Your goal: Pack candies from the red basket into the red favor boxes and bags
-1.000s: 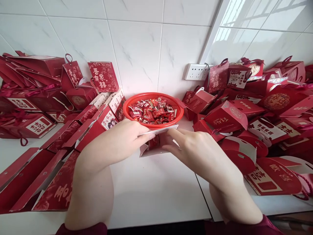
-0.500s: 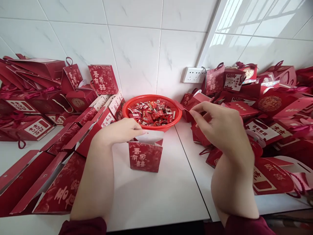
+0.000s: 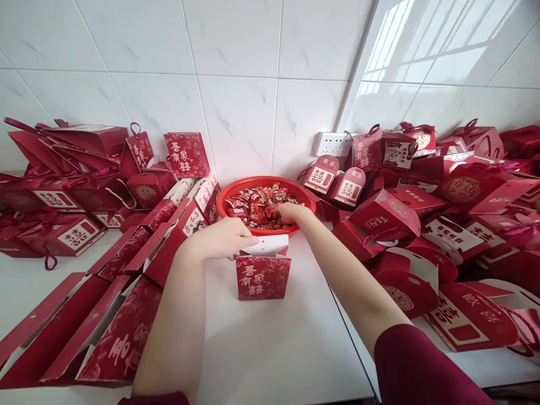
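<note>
Two hands showed in my view: the left hand [image 3: 232, 235] held in a closed pinch the white flap [image 3: 273, 244] of the red box [image 3: 264, 279], which stood upright on the table [image 3: 278, 349] before the basket [image 3: 253, 183]. The right hand [image 3: 289, 213] had just come from the air into the wrapped sweets [image 3: 256, 209] — picking was under way, I judged — but with its fingertips hidden, I could not tell its grip.

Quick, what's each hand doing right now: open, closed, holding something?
Left hand: closed on the top edge of the red box.
Right hand: fingertips among the wrapped sweets; cannot tell whether it grips any.
</note>
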`<action>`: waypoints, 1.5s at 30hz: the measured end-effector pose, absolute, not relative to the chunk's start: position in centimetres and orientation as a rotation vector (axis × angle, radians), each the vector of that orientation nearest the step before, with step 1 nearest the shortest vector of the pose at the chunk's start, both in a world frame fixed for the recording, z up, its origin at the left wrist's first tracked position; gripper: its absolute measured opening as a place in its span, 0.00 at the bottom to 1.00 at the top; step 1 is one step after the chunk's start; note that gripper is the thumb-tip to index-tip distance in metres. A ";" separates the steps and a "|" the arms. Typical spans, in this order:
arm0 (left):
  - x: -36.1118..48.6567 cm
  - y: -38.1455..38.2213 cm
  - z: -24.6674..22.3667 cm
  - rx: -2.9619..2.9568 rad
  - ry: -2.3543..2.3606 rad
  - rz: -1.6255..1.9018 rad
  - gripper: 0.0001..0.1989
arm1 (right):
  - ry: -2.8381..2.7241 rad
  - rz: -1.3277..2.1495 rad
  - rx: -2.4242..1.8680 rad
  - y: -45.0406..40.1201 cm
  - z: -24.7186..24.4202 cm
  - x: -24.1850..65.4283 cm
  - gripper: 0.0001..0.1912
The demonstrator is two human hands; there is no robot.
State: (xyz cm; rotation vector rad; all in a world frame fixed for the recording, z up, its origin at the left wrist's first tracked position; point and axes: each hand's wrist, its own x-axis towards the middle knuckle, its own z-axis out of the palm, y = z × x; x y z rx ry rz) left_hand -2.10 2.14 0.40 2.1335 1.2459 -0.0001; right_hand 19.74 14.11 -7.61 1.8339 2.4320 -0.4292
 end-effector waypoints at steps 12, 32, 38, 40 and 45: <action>-1.4 2.5 0.1 2.154 1.237 0.152 0.20 | 2.546 -0.321 2.074 12.6 -7.9 20.4 0.13; -0.2 3.6 -0.8 1.997 1.281 0.124 0.18 | 3.563 -0.577 1.604 -1.4 -1.7 21.9 0.08; -0.4 4.3 -1.5 1.962 1.203 0.163 0.22 | 3.374 -0.477 1.390 0.0 -2.8 21.9 0.11; -0.5 4.5 -1.6 1.969 1.201 0.156 0.22 | 3.370 -0.460 1.398 -0.2 -2.7 22.2 0.12; -0.9 4.1 -0.9 2.095 1.219 0.163 0.20 | 3.334 -0.507 1.511 -0.4 -2.9 22.9 0.13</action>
